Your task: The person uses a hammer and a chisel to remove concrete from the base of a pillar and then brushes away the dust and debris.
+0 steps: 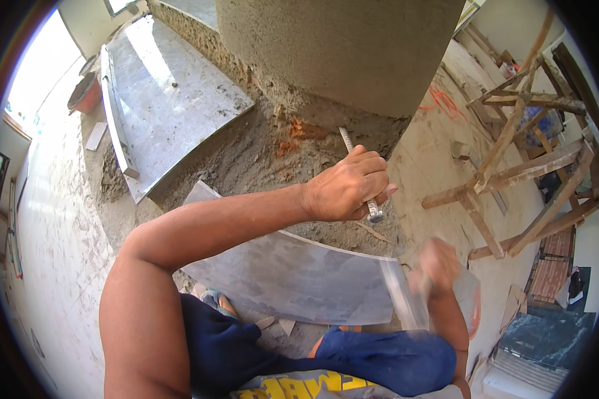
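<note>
My left hand [352,187] is closed round a ribbed steel bar chisel [347,140]. The chisel's far tip is at the rough mortar base of a round plastered column [329,55], beside exposed orange brick [302,129], and its flattened head [375,216] sticks out below my fist. Lower right, my right hand [435,267] is blurred by motion and gripped on a pale tool [404,294], too blurred to name for certain. A curved grey stone slab [299,282] lies beneath my left forearm, in front of my knees. Rough mortar [239,159] spreads between slab and column.
At the left a polished grey slab [189,114] carries a metal straightedge [114,109] along its edge. Beyond it stands a reddish mortar pan [86,94]. Wooden trestles [524,174] stand at the right, with an orange cord [444,102] behind and stacked dark tiles [544,339] lower right.
</note>
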A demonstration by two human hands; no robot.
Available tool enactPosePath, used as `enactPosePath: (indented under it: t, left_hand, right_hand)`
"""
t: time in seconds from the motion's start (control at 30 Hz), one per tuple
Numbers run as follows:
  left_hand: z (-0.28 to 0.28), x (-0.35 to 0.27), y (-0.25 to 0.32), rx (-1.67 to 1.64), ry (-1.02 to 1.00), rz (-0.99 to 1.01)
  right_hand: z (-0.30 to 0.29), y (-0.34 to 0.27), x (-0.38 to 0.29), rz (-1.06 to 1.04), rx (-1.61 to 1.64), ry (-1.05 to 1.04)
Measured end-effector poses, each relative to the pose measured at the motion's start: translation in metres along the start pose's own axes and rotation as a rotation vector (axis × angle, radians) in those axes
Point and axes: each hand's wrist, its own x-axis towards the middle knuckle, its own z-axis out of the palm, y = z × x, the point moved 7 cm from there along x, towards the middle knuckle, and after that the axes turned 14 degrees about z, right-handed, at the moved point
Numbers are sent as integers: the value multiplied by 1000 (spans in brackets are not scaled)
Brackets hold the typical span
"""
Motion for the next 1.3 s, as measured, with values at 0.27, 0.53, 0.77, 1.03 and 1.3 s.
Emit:
enactPosePath:
  t: [0.27, 0.53, 0.77, 1.03, 1.3]
  left_hand:
    - [-4, 3, 0, 5, 13, -6]
    - [-2, 2, -1, -19, 8, -18]
    - [-2, -1, -5, -7, -11, -47]
    - [1, -1, -12, 4, 9, -66]
    - [33, -26, -16, -256, -262, -303]
  right_hand:
    - [-11, -25, 9, -26, 224, 32]
    - [-5, -9, -1, 166, 124, -27]
    - [-4, 4, 1, 189, 114, -62]
    - [2, 10, 6, 281, -148, -184]
    - [-14, -4, 1, 283, 93, 62]
